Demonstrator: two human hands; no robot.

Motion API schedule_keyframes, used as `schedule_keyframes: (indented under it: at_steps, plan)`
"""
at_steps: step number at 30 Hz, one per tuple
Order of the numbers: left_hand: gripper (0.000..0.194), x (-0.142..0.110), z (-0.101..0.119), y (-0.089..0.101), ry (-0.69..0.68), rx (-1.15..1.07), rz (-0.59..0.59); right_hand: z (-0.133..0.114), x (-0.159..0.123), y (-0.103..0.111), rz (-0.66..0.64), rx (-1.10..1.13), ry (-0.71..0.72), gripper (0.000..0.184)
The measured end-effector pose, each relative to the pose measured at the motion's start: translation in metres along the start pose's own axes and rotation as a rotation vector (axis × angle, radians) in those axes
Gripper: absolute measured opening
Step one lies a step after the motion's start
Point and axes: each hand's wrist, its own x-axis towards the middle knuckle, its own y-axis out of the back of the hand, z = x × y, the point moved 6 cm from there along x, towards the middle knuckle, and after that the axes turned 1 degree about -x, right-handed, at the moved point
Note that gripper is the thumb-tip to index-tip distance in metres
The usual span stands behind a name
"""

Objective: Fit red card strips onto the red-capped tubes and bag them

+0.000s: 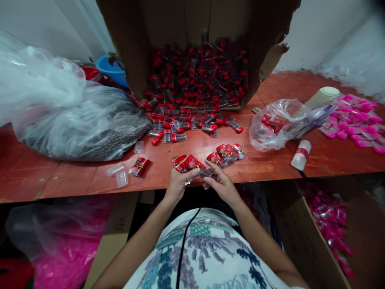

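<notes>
At the table's front edge my left hand (177,182) is closed on a red printed packet (192,163), thumb on top. More red packets fan out beneath or behind it. My right hand (221,182) pinches the packet's dark, see-through end (205,172), its index finger stretched forward. Just beyond my right hand, a row of red packets (227,153) overlaps on the table. To the left lie a small stack of red packets (139,166) and several clear empty tubes (121,179). Clear tubes with red caps (180,125) are heaped farther back.
A big cardboard box (126,48) lies open toward me, full of red-capped tubes. Left stands a clear bag of dark beads (87,124); right, a plastic bag (264,134), scissors (320,114), a white roll (300,155) and pink-capped tubes (355,120). Pink items (326,216) fill a box below.
</notes>
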Motion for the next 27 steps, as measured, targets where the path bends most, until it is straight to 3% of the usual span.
schedule_keyframes:
  at_steps: [2,7,12,14,17,20,22,24,27]
  plan:
    - [0.02,0.001,-0.006,0.0,0.023,0.011,-0.006,0.003,0.001,0.003,-0.006,-0.016,-0.002,0.048]
    - [0.022,0.001,-0.023,-0.009,0.108,0.005,-0.046,0.015,0.005,0.012,0.131,-0.043,0.004,0.033]
    - [0.029,0.007,-0.035,-0.01,0.17,-0.078,-0.008,0.018,0.004,0.027,0.221,-0.059,-0.012,0.034]
    - [0.036,0.011,-0.04,-0.005,0.191,-0.103,0.06,0.012,0.002,0.045,0.324,-0.18,0.036,0.035]
    - [0.05,0.017,-0.046,0.0,0.211,-0.09,0.133,-0.007,0.001,0.075,0.496,-0.54,0.185,0.036]
    - [0.052,0.023,-0.051,-0.008,0.222,-0.031,0.091,-0.03,0.01,0.097,0.585,-0.881,0.288,0.053]
    - [0.046,0.028,-0.053,-0.017,0.213,0.042,0.062,-0.039,0.024,0.104,0.557,-1.058,0.275,0.071]
    - [0.044,0.033,-0.053,-0.027,0.186,0.122,0.054,-0.04,0.042,0.106,0.447,-1.185,0.191,0.082]
    - [0.046,0.043,-0.054,-0.043,0.144,0.205,0.026,-0.035,0.061,0.103,0.193,-1.293,0.11,0.077]
